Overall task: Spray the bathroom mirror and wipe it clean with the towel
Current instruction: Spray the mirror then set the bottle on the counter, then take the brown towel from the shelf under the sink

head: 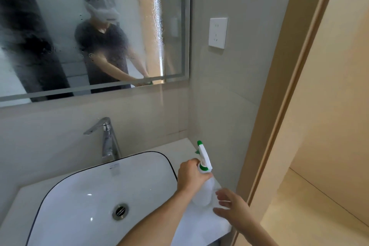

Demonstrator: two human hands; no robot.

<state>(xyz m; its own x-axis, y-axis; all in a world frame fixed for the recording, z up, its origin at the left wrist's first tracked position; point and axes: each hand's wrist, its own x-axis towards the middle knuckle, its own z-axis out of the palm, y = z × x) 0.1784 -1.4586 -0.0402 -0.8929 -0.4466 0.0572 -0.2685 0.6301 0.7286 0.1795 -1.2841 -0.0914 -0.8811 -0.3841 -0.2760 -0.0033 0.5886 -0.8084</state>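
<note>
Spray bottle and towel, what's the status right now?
Left hand grips spray bottle by its neck, at counter's right end. Right hand open, reaching onto white towel. Mirror wet, misted, unwiped. Nothing blocking.

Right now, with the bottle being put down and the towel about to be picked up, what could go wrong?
1. The spray bottle stands on the narrow counter corner beside the towel; pulling the towel may tip it.
2. The left hand grips the bottle at its neck while the right hand reaches across close by; they could collide.
3. Spray runs down the mirror near its right edge and could drip onto the counter, close under the wall socket.
</note>
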